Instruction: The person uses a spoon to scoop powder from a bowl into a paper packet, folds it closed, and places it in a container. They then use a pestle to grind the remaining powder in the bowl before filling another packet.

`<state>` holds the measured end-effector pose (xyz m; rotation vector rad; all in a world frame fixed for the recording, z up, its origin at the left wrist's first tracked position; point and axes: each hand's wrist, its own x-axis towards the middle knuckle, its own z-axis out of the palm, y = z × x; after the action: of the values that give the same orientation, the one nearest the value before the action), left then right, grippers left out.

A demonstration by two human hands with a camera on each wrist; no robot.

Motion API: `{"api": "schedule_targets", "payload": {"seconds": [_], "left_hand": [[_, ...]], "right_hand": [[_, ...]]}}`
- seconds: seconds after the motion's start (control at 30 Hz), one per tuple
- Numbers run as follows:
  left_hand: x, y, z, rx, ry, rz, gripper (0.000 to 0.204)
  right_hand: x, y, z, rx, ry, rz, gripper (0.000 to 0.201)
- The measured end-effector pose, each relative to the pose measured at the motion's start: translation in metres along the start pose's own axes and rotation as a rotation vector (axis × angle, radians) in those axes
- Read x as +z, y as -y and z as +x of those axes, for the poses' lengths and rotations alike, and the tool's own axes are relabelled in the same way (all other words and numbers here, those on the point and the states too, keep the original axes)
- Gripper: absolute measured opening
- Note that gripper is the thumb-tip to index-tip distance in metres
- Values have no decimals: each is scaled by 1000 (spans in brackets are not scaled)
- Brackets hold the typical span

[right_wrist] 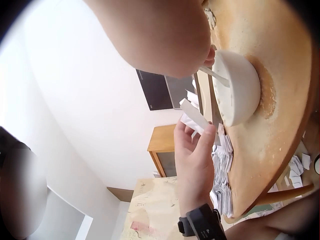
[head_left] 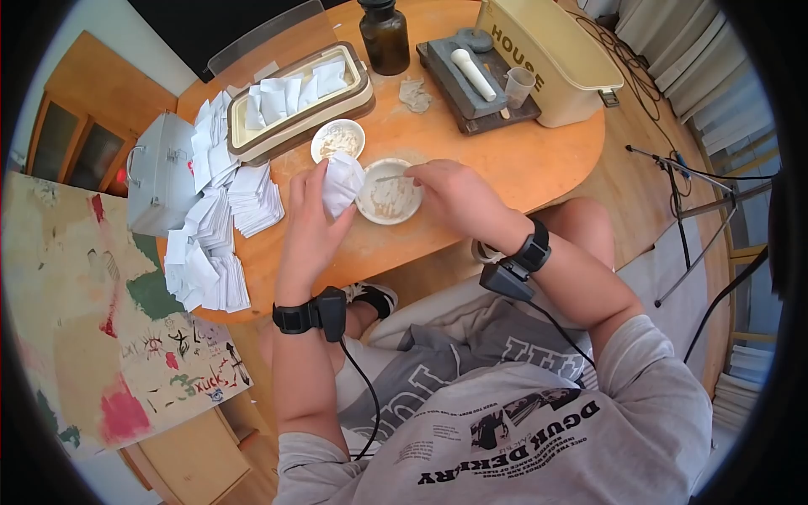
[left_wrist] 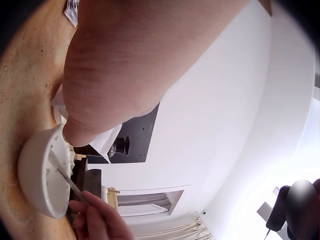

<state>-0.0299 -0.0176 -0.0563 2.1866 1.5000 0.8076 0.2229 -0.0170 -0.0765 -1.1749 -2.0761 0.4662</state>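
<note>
With the deep round white bowl [head_left: 399,212] taken as the centre of a clock in the head view, a folded white paper packet [head_left: 343,183] is held at 10 o'clock, just beside the rim, pinched between the thumb and fingers of the left hand [head_left: 310,210]. From 3 o'clock, a thin metal spatula [head_left: 390,178] is gripped by the right hand [head_left: 450,189], its blade dipped inside the bowl, where pale powdery residue is spread. The bowl is set on the orange-brown wooden table [head_left: 513,168].

At 11 o'clock a smaller white bowl [head_left: 338,141] of pale pieces is partly overlapped by the packet; beyond it, white packets are stood in a cream-and-brown rectangular tray [head_left: 360,99]. Straight access to the stacked white paper packets [head_left: 256,199] at 9 o'clock is blocked by the left hand; a silver metal case [head_left: 162,181] is placed behind them. A dark brown glass jar [head_left: 385,40] is seen at 12 o'clock. Towards 1 o'clock a white rod-shaped pestle [head_left: 473,76] is laid on a grey rectangular stone block [head_left: 454,82], and at 2 o'clock a small clear plastic cup [head_left: 519,87] is backed by a cream plastic bin [head_left: 564,84]. In the left wrist view, most of the packet is hidden by the left hand.
</note>
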Motion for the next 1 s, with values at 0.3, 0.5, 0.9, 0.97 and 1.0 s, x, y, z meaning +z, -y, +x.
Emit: {"api": "schedule_targets", "payload": {"seconds": [0.3, 0.5, 0.9, 0.97, 1.0], "left_hand": [[1, 4, 0, 17, -9, 5, 70], [1, 6, 0, 18, -9, 13, 71], [1, 8, 0, 20, -13, 13, 72], [2, 8, 0, 22, -12, 9, 72], [2, 9, 0, 21, -11, 13, 72]], "right_hand": [[-4, 1, 1, -25, 50, 21, 25], [-11, 6, 2, 12, 102, 124, 22], [-4, 4, -16, 193, 81, 220, 22], [-7, 6, -14, 322, 124, 284, 23], [-8, 6, -13, 449, 167, 348, 24]]}}
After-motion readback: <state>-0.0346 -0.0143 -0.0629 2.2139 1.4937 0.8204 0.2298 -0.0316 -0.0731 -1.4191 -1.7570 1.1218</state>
